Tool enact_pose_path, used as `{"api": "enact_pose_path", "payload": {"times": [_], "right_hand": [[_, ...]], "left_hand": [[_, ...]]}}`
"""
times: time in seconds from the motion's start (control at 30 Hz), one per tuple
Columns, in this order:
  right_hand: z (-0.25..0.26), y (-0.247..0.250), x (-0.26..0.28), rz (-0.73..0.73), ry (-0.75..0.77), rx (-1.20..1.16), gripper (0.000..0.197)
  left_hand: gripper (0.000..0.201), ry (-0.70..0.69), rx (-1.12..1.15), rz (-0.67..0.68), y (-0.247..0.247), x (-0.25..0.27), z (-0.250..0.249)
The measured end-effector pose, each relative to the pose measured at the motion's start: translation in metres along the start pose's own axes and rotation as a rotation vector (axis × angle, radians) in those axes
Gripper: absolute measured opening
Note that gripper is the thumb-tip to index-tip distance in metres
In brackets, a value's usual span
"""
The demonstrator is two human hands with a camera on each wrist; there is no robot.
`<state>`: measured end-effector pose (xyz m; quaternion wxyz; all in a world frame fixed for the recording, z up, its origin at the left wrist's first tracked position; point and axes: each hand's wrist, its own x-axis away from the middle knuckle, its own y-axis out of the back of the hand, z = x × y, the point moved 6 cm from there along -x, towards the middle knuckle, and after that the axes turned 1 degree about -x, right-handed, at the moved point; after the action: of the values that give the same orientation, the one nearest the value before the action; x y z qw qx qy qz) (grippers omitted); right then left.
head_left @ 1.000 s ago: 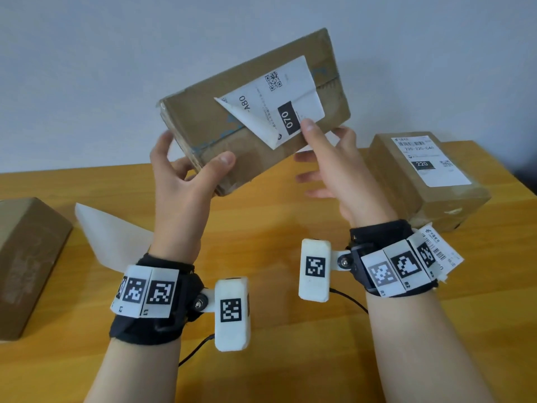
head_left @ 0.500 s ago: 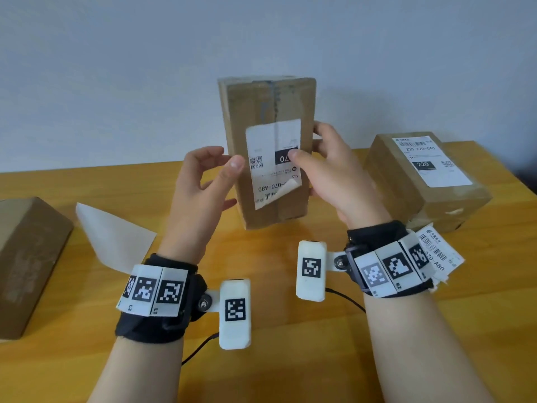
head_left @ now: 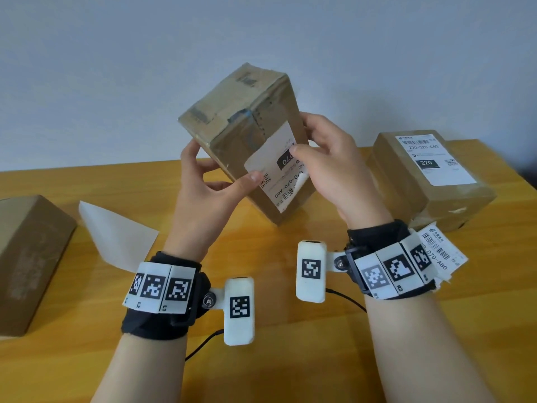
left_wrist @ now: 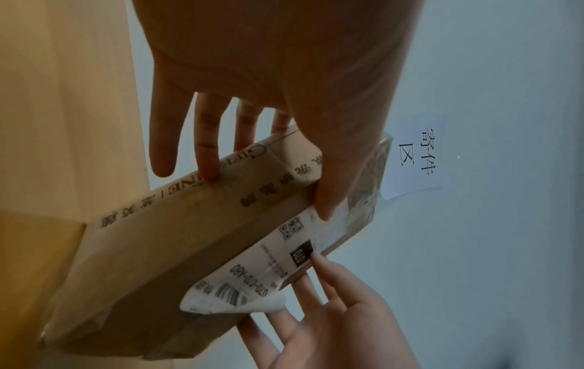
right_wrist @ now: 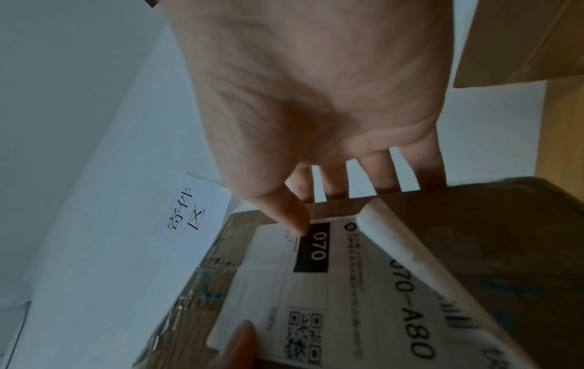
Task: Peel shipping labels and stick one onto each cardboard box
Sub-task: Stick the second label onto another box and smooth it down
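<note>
Both hands hold a brown cardboard box (head_left: 250,132) tilted above the table. A white shipping label (head_left: 279,175) reading 070-A80 lies on its near face; the long edge (right_wrist: 411,252) of the label curls up off the cardboard. My left hand (head_left: 215,193) grips the box's left side, fingers behind it and thumb on the label's lower corner by the QR code. My right hand (head_left: 331,170) grips the right side, its thumb pressing beside the black 070 block (right_wrist: 311,246), its fingers behind the box.
A box (head_left: 453,205) bearing a 220 label stands at the right on the wooden table (head_left: 290,359). A bare box (head_left: 29,257) lies at the left, next to white backing paper (head_left: 116,237). More labels (head_left: 438,251) hang from my right wristband.
The box has turned from lying across, to upright, to tilted with its top end toward me. The label's loose flap now lies mostly flat, and both thumbs have come onto it.
</note>
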<state>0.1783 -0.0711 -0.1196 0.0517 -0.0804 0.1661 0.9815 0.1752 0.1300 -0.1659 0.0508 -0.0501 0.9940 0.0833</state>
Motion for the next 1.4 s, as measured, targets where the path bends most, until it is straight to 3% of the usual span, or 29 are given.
{"api": "enact_pose_path", "payload": {"times": [0.13, 0.23, 0.43, 0.8, 1.03, 1.2, 1.4], "right_hand": [[-0.001, 0.002, -0.001, -0.085, 0.022, -0.037, 0.026], [-0.002, 0.005, -0.003, -0.197, 0.041, 0.012, 0.027], [0.001, 0.008, 0.000, -0.371, 0.103, 0.100, 0.048], [0.005, 0.026, 0.007, -0.651, 0.202, 0.187, 0.038], [0.002, 0.033, 0.007, -0.704, 0.245, 0.207, 0.052], [-0.003, 0.038, 0.003, -0.718, 0.233, 0.233, 0.033], [-0.007, 0.040, 0.002, -0.730, 0.263, 0.244, 0.033]], "left_hand": [[0.086, 0.026, 0.022, -0.031, 0.000, -0.001, 0.005], [0.091, -0.006, 0.041, -0.036, -0.002, -0.001, 0.004], [0.097, -0.107, 0.053, 0.038, -0.017, 0.007, -0.009], [0.096, -0.199, 0.024, 0.074, -0.035, 0.019, -0.024], [0.093, -0.204, 0.070, 0.067, -0.034, 0.019, -0.024], [0.092, -0.202, 0.076, 0.100, -0.034, 0.018, -0.023], [0.091, -0.222, 0.097, 0.090, -0.031, 0.018, -0.026]]}}
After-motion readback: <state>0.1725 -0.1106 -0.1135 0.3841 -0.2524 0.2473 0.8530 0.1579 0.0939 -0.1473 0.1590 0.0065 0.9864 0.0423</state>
